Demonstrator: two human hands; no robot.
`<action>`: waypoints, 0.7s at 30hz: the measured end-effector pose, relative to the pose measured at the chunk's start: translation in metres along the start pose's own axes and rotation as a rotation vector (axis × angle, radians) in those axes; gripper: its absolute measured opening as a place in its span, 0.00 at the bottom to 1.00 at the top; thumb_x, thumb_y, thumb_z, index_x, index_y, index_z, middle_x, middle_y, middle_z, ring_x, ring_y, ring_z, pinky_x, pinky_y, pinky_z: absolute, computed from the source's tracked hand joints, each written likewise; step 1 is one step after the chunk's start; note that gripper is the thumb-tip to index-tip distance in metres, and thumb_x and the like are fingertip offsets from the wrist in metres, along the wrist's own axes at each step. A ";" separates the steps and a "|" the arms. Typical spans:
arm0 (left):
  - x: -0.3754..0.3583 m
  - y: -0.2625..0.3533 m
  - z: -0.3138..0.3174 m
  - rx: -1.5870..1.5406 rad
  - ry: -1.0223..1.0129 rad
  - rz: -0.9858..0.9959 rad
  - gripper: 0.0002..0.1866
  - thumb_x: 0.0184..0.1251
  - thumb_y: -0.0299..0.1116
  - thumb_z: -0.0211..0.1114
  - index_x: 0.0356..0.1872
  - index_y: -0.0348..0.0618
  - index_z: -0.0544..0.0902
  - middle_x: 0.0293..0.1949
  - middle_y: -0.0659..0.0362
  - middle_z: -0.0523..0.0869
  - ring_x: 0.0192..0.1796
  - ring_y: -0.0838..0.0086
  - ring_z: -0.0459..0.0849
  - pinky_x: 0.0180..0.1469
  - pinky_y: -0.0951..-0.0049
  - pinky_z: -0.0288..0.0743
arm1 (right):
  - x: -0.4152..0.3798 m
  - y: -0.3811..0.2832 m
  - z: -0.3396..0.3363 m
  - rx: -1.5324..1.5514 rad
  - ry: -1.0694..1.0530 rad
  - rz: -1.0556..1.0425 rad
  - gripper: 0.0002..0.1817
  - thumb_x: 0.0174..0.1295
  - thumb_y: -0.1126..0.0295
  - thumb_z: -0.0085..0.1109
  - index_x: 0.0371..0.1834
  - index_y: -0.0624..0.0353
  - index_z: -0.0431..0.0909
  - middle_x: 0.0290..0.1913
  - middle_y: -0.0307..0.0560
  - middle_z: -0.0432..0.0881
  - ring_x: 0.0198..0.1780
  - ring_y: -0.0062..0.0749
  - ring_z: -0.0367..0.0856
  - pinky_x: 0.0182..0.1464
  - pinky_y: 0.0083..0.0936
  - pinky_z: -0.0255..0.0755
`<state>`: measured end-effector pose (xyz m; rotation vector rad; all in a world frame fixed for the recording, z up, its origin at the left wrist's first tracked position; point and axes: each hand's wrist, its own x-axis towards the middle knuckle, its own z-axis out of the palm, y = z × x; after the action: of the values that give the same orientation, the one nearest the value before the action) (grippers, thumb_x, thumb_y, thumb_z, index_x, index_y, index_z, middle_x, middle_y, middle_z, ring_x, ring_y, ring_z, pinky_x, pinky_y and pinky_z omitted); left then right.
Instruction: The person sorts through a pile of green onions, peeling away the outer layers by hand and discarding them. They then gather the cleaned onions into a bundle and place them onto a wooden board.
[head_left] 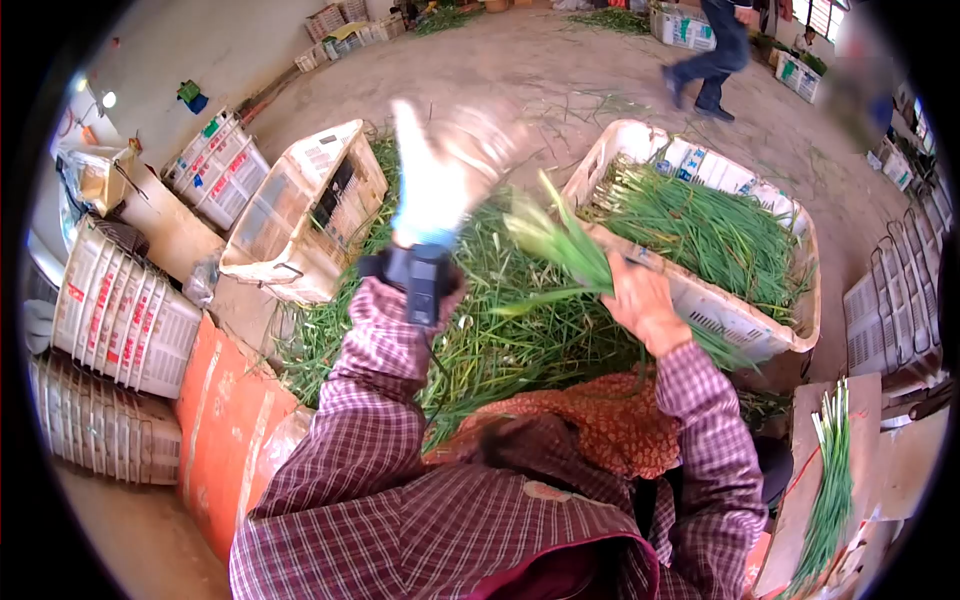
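As the right hand (pixel 643 303) closes its fingers around a bunch of long green stalks with pale ends (pixel 583 258), the left hand (pixel 450 175) is raised at center left, blurred and washed out by glare; whether its fingers are apart or together cannot be told. The bunch is held over a broad heap of loose green stalks (pixel 500 345), beside the near wall of a rectangular white plastic crate (pixel 685 292) filled with more greens (pixel 710 235). A dark band with a rectangular device (pixel 424 285) circles the left wrist, over a plaid purple sleeve (pixel 375 350). A second off-white plastic crate (pixel 285 258) sits left of the heap, with nested white crates (pixel 130 310) farther left. At near right, a tied-looking bundle of slim green stalks (pixel 833 470) lies on a brown board (pixel 806 435). At far right, a person in blue trousers (pixel 724 50) strides across the floor (pixel 520 60).
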<state>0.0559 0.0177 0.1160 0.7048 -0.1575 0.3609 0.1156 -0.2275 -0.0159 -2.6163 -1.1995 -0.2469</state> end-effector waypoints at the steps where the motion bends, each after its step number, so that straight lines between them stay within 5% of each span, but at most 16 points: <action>1: 0.010 0.025 0.001 -0.088 0.045 0.163 0.53 0.60 0.75 0.45 0.74 0.42 0.49 0.72 0.43 0.57 0.73 0.51 0.58 0.70 0.42 0.56 | 0.004 0.007 -0.006 -0.013 0.008 -0.009 0.30 0.49 0.67 0.71 0.53 0.61 0.67 0.27 0.54 0.82 0.30 0.46 0.84 0.30 0.39 0.78; 3: 0.014 0.062 -0.002 0.285 -0.069 0.541 0.50 0.62 0.72 0.47 0.74 0.43 0.50 0.72 0.44 0.58 0.72 0.51 0.60 0.70 0.42 0.56 | -0.006 0.007 -0.015 -0.141 -0.071 0.131 0.28 0.49 0.69 0.71 0.52 0.60 0.67 0.27 0.52 0.82 0.29 0.43 0.84 0.31 0.38 0.79; 5: 0.018 0.057 -0.025 0.411 -0.079 0.561 0.53 0.59 0.72 0.52 0.74 0.41 0.51 0.73 0.43 0.55 0.73 0.51 0.58 0.70 0.42 0.54 | 0.001 0.013 -0.046 0.001 0.171 0.174 0.26 0.50 0.69 0.69 0.52 0.60 0.68 0.25 0.51 0.82 0.26 0.41 0.84 0.30 0.36 0.80; 10: -0.005 -0.036 -0.082 0.062 0.180 -0.276 0.56 0.51 0.70 0.63 0.72 0.41 0.54 0.65 0.49 0.69 0.59 0.57 0.75 0.63 0.51 0.69 | 0.012 -0.021 -0.108 0.188 0.726 0.068 0.30 0.48 0.69 0.69 0.55 0.60 0.67 0.27 0.53 0.82 0.28 0.44 0.84 0.30 0.34 0.79; 11: -0.011 -0.052 -0.079 0.026 0.204 -0.390 0.57 0.50 0.71 0.64 0.72 0.40 0.53 0.63 0.49 0.70 0.55 0.56 0.78 0.61 0.52 0.71 | 0.012 -0.023 -0.087 0.058 0.521 0.069 0.32 0.47 0.70 0.69 0.57 0.59 0.67 0.30 0.55 0.82 0.29 0.47 0.84 0.32 0.37 0.78; 12: -0.003 -0.056 -0.086 0.068 -0.121 -0.303 0.59 0.49 0.73 0.62 0.72 0.39 0.53 0.67 0.43 0.65 0.64 0.51 0.71 0.65 0.51 0.67 | 0.012 -0.015 -0.052 -0.029 0.216 0.053 0.32 0.48 0.68 0.69 0.57 0.58 0.67 0.33 0.57 0.83 0.32 0.50 0.84 0.35 0.39 0.78; 13: -0.017 -0.034 -0.040 -0.021 -0.042 -0.363 0.54 0.53 0.72 0.60 0.70 0.40 0.55 0.63 0.42 0.69 0.65 0.52 0.70 0.66 0.52 0.66 | 0.010 -0.001 -0.027 -0.118 -0.084 0.041 0.32 0.49 0.66 0.70 0.57 0.57 0.67 0.36 0.59 0.83 0.36 0.52 0.84 0.37 0.41 0.79; 16: 0.002 0.029 -0.031 -0.011 0.054 0.143 0.48 0.55 0.67 0.62 0.68 0.41 0.60 0.60 0.44 0.72 0.61 0.51 0.73 0.65 0.47 0.67 | -0.010 0.038 -0.032 0.044 -0.135 0.230 0.36 0.50 0.65 0.69 0.63 0.60 0.65 0.37 0.64 0.82 0.38 0.55 0.84 0.40 0.41 0.78; 17: 0.005 0.045 -0.027 -0.044 0.119 0.299 0.43 0.57 0.64 0.63 0.64 0.41 0.65 0.57 0.45 0.75 0.58 0.53 0.76 0.63 0.49 0.70 | -0.020 0.045 -0.044 0.247 -0.083 0.174 0.32 0.52 0.67 0.66 0.61 0.64 0.67 0.39 0.57 0.85 0.37 0.52 0.85 0.40 0.39 0.79; 19: 0.007 0.045 -0.037 0.063 0.141 0.290 0.39 0.59 0.63 0.63 0.61 0.41 0.68 0.54 0.47 0.77 0.56 0.56 0.78 0.60 0.52 0.72 | -0.018 0.068 -0.034 0.813 0.113 -0.107 0.23 0.56 0.67 0.64 0.56 0.61 0.72 0.37 0.46 0.83 0.33 0.34 0.82 0.34 0.31 0.78; 20: 0.009 0.044 -0.048 0.175 0.168 0.289 0.35 0.60 0.61 0.62 0.57 0.41 0.72 0.52 0.48 0.79 0.54 0.59 0.80 0.58 0.54 0.75 | -0.018 0.061 -0.052 0.802 0.119 -0.110 0.23 0.56 0.67 0.64 0.56 0.61 0.72 0.37 0.46 0.83 0.33 0.34 0.82 0.34 0.31 0.78; 21: 0.021 0.040 -0.101 0.361 -0.131 0.133 0.27 0.64 0.57 0.61 0.50 0.42 0.77 0.45 0.52 0.83 0.49 0.63 0.82 0.53 0.60 0.77 | -0.021 0.043 -0.082 1.061 -0.079 0.173 0.23 0.58 0.68 0.62 0.57 0.60 0.73 0.34 0.41 0.80 0.30 0.27 0.78 0.30 0.25 0.74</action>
<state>0.0625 0.1176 0.0694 1.0789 -0.2682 0.4766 0.1305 -0.2939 0.0506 -1.7600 -0.7729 0.4240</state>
